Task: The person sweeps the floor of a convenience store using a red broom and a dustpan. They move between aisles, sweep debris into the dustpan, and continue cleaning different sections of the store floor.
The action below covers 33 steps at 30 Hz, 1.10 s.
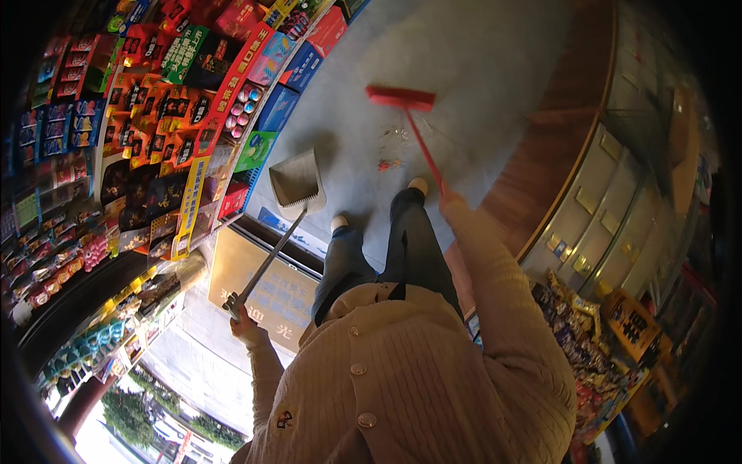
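In the head view my right hand (pixel 454 203) is closed around the handle of a red broom (pixel 401 97). Its wide head, a little blurred, is over the grey floor ahead of my feet. Between the broom head and my shoes lies a small scatter of litter (pixel 391 165), with some red and orange bits. My left hand (pixel 246 326) grips the upper end of a long-handled dustpan (pixel 295 181). The grey pan is to the left of my feet, and a toothed comb edge runs along its back near the handle.
Shelves of packaged snacks (pixel 162 122) rise on the left, with boxes (pixel 278 107) along their foot. A glass-fronted counter (pixel 585 203) with a brown base curves along the right. A doormat (pixel 264 278) lies by the bright doorway. Wrapped sweets (pixel 585 342) are heaped at lower right.
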### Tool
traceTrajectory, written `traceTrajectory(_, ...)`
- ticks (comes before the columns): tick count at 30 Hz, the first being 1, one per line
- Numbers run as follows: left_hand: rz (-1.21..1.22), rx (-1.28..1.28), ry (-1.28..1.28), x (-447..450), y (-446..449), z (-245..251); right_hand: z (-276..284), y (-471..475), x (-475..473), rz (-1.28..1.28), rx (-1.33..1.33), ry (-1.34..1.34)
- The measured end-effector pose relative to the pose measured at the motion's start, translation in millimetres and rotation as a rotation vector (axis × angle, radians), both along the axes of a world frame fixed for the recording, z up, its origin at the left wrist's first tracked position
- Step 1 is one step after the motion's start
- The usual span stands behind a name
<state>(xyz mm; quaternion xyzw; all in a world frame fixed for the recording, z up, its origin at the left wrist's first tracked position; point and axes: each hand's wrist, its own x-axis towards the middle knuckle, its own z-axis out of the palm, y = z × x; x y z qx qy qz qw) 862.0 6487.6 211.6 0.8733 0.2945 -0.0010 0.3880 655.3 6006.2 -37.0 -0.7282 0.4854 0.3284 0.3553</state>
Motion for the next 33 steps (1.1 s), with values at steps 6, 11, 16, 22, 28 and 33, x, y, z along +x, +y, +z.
traceTrajectory(6,-0.244,0.001,-0.026,29,68,-37,50,130,-48,0.024,0.007,0.149)
traceTrajectory(11,-0.405,0.08,0.032,57,121,-39,72,192,-92,-0.046,-0.095,-0.167)
traceTrajectory(16,-0.601,0.036,0.033,82,127,-16,66,207,-111,-0.333,-0.208,-0.301)
traceTrajectory(22,-0.879,0.205,0.068,105,112,3,-5,144,-38,-0.67,-0.257,-0.17)
traceTrajectory(28,-0.889,0.154,0.125,130,117,-13,-40,243,2,-0.558,-0.207,-0.055)
traceTrajectory(33,-1.037,0.242,0.068,134,109,-18,-17,304,-59,-0.538,-0.038,-0.114)
